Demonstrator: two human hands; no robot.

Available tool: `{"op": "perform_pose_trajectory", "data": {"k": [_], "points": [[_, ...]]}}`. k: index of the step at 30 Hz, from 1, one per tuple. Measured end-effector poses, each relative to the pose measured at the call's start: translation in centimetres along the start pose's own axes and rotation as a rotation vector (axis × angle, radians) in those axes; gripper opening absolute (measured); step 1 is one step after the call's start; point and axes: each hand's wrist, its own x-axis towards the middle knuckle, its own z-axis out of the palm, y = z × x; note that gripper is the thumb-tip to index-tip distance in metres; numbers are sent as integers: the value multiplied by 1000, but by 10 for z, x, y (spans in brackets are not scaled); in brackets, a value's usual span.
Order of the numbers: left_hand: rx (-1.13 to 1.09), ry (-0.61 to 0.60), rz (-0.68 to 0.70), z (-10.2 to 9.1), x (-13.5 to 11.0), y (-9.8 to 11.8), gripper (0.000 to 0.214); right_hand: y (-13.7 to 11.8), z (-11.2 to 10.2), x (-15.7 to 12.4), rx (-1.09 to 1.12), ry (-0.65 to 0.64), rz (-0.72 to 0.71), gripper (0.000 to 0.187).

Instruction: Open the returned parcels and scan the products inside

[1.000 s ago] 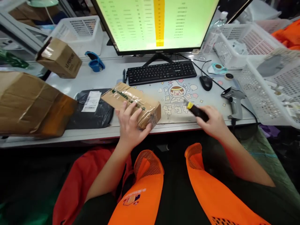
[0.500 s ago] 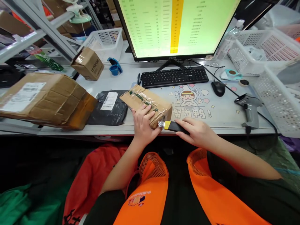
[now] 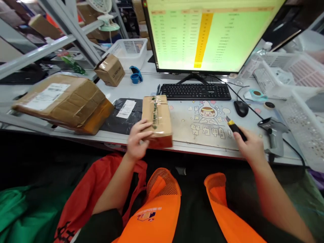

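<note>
A taped brown cardboard box (image 3: 160,116) with dark green print lies at the desk's front edge, its near end facing me. My left hand (image 3: 138,140) grips its left side near the front corner, fingers on the top edge, slightly blurred. In my right hand (image 3: 249,143) is a utility knife (image 3: 236,130) with a black and yellow handle, held over the desk mat well right of the box. Its blade tip points away from me and to the left. Under the box's left side sits a black plastic mailer (image 3: 117,123) with a white label.
A larger labelled carton (image 3: 83,104) stands at the left, with a small carton (image 3: 111,69) behind it. Beyond the mat are a keyboard (image 3: 196,91) and monitor (image 3: 177,40). To the right are a mouse (image 3: 241,108), a barcode scanner (image 3: 275,135) and white baskets (image 3: 303,125).
The box has turned so its near end faces me, and my left hand has shifted from its top to its left side. My right hand has carried the knife away to the right.
</note>
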Motion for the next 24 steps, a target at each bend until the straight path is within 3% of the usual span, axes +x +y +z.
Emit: {"op": "perform_pose_trajectory", "data": {"k": [3,5,8,11,14,17,19,21,24], "points": [[169,290,-228,-19,-15,2,29,9,5,-27,53,11,33,51],[294,300,-348,-13,-21,15,43,3,9,-37,98,13,26,49],[366,299,-387,6,-23,22,53,-15,14,-36,180,15,-33,46],[218,345,-337,8,-16,-9,48,-36,11,-24,257,17,-161,41],[23,257,-277,-1,0,-63,64,-65,2,-16,325,-29,-349,38],[123,269,-199,1,13,-95,78,-101,-3,-13,385,-142,-560,40],[224,346,-172,12,14,-88,70,-122,-3,-12,393,-199,-663,42],[270,388,-123,24,8,-59,58,-136,0,-10,374,-214,-711,43],[272,214,3,41,-4,-2,62,-145,4,-3,343,-203,-718,43]]}}
